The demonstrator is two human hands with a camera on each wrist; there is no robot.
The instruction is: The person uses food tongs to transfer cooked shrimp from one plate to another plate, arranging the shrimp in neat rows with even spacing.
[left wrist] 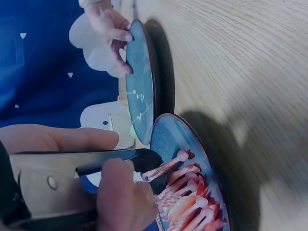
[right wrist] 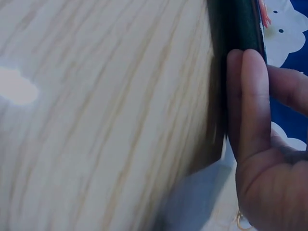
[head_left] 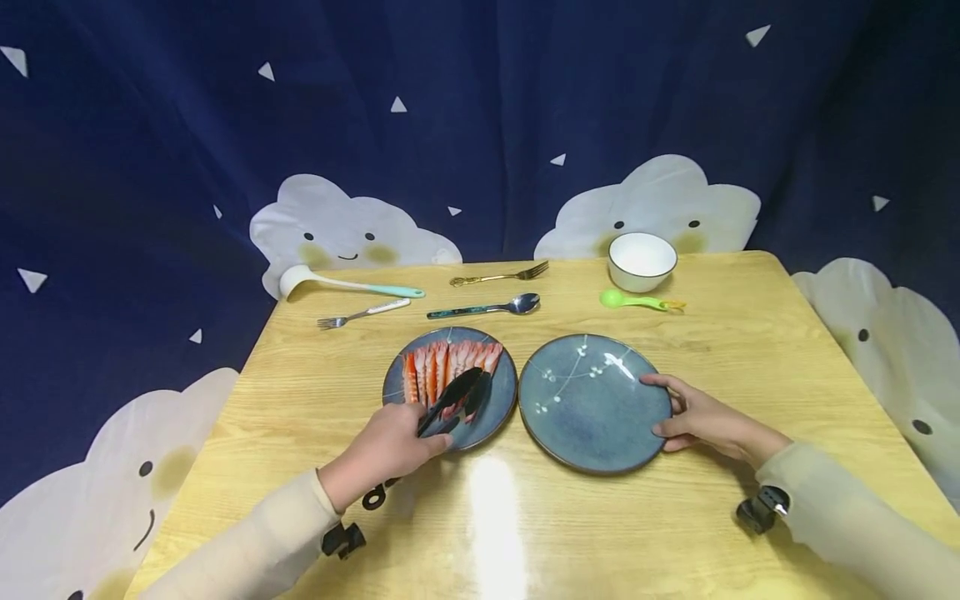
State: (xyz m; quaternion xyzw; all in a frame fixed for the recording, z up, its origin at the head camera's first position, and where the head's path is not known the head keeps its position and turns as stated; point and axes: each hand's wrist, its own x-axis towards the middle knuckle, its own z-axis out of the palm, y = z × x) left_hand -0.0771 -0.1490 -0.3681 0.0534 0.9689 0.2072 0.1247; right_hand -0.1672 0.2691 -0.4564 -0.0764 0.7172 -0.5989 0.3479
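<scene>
My left hand [head_left: 390, 440] grips a pair of tongs [head_left: 459, 390] with black tips and, in the left wrist view, metal handles [left wrist: 53, 180]. The tips reach over a row of red-and-white shrimp [head_left: 442, 367] on a blue-grey plate [head_left: 498, 421]. In the left wrist view the black tips are right at the endmost shrimp [left wrist: 166, 166]. My right hand [head_left: 693, 417] pinches the right rim of a second blue-grey plate [head_left: 592, 417] with white blossom decoration. That plate stands beside the first, nearly rim to rim; a shadow falls under it in the left wrist view.
Along the table's back lie a ladle [head_left: 352, 285], a white-handled fork [head_left: 363, 314], a gold-handled fork [head_left: 498, 276], a dark-handled spoon [head_left: 483, 307] and a green spoon [head_left: 633, 301]. A white bowl [head_left: 642, 262] stands at the back right. Behind hangs a blue curtain [head_left: 480, 108].
</scene>
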